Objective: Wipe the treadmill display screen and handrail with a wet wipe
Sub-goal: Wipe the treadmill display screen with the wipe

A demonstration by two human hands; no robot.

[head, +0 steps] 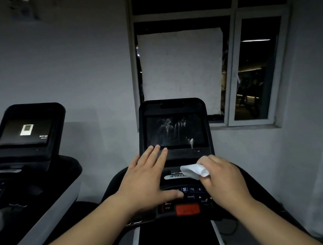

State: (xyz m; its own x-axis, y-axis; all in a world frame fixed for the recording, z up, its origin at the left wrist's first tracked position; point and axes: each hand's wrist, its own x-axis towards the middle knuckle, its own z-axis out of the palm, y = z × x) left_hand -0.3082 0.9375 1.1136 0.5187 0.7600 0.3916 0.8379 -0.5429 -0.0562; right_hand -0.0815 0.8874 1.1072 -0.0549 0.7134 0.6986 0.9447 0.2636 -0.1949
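The treadmill's dark display screen [174,131] faces me at centre, with pale smears and streaks across it. My left hand [147,180] is stretched flat over the console, fingers apart, fingertips at the screen's lower left edge. My right hand [222,172] hovers over the console just below the screen's lower right corner, fingers closed on a crumpled white wet wipe [194,170]. The black handrail [114,179] curves out on both sides of the console, largely hidden by my arms.
Below my hands lie the button panel [191,191] and a red stop button [187,209]. A second treadmill [28,134] with a lit screen stands at the left. A window [250,69] with a white sheet over one pane is behind the console.
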